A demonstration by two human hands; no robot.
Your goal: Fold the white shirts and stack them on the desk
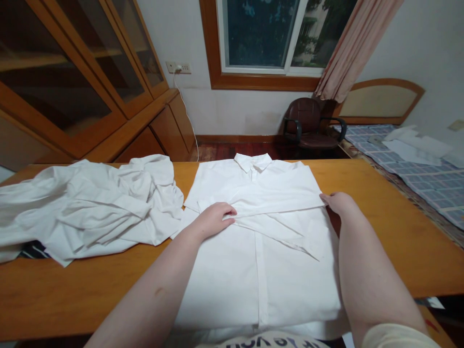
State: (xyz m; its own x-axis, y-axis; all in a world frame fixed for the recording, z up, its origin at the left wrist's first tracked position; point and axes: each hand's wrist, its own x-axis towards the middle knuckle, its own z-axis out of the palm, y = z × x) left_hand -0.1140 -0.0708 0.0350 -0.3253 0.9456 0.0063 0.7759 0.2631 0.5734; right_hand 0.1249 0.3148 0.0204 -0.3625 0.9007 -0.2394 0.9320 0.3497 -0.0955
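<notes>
A white collared shirt (224,280) lies front up on the wooden table, its collar toward the window and its hem by my body. Both sleeves cross over the chest. My left hand (216,218) is at the middle of the shirt, thumb and fingers closing on a sleeve near the front placket. At the shirt's right edge, my right hand (335,200) pinches the folded sleeve edge between thumb and fingers. One sleeve end points down and to the right below the other sleeve.
A crumpled heap of white cloth (108,203) lies left of the shirt on the wooden table (391,232). Beyond stand a glass-door cabinet (119,111), an armchair (311,123) and a bed (427,179) with papers on it.
</notes>
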